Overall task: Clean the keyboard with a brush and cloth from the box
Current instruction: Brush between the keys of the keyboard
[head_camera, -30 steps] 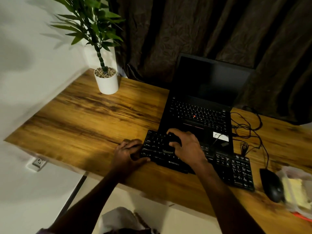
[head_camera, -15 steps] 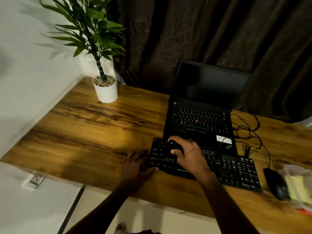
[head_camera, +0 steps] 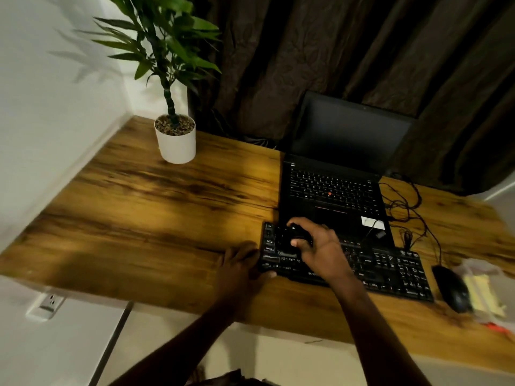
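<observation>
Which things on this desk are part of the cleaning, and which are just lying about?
In the job: keyboard; dark brush, gripped by the right hand; left hand, holding the keyboard's left end; clear box with something yellow inside, at the right edge of the desk.
Lying about: laptop; mouse; potted plant; cables.

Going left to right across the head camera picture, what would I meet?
First the wall outlet, potted plant, left hand gripping the keyboard at its left end, right hand holding the brush, mouse, clear box.
</observation>
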Motion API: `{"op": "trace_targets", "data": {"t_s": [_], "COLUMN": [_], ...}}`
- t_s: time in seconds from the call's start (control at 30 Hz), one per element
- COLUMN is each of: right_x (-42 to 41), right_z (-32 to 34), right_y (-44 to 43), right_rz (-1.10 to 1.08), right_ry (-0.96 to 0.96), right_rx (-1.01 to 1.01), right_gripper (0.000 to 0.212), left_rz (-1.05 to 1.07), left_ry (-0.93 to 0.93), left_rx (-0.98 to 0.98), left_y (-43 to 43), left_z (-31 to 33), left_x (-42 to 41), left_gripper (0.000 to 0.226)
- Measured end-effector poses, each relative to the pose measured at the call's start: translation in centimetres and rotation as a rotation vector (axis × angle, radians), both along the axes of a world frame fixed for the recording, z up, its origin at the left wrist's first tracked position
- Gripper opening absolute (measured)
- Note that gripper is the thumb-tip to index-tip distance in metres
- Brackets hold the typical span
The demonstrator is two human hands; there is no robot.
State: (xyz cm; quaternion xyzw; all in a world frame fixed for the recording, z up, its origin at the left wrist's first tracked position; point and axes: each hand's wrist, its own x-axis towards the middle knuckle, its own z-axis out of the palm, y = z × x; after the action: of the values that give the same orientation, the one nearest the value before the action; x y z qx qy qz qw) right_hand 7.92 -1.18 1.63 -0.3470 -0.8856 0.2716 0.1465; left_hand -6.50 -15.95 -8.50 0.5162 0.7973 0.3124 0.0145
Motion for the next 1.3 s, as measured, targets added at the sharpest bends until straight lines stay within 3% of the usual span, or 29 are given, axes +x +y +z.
{"op": "trace_targets", "data": {"t_s": [0.33, 0.57, 0.83, 1.13, 1.3], "right_x": [2.2, -2.4, 0.0, -4.4, -1.5], "right_z": [0.8, 0.6, 2.0, 0.2, 0.8], "right_y": [0.8, -1.5, -0.3, -2.1, -0.2], "right_rz": [-0.079, 0.037, -0.036, 0.045, -0.029], "right_ry": [-0.037, 0.041, -0.043, -0.026, -0.073], "right_rx": [0.056, 0.002, 0.059, 0.009, 0.033], "right_gripper": [0.053, 0.043, 0.044, 0.049, 0.053], "left_rz": [-0.031, -0.036, -0.043, -0.056, -0.059], "left_ry": [-0.087, -0.125, -0.098, -0.088, -0.134], "left_rx": [-0.068, -0.089, -0.104, -0.028, -0.066], "left_y": [-0.1, -0.2, -0.4, -0.3, -0.6], "left_z": [-0.1, 0.0, 0.2, -0.2, 0.6], "left_x": [-0.3, -0.3, -0.6, -0.5, -0.5], "left_gripper": [0.067, 0.067, 0.073, 0.066, 0.068]}}
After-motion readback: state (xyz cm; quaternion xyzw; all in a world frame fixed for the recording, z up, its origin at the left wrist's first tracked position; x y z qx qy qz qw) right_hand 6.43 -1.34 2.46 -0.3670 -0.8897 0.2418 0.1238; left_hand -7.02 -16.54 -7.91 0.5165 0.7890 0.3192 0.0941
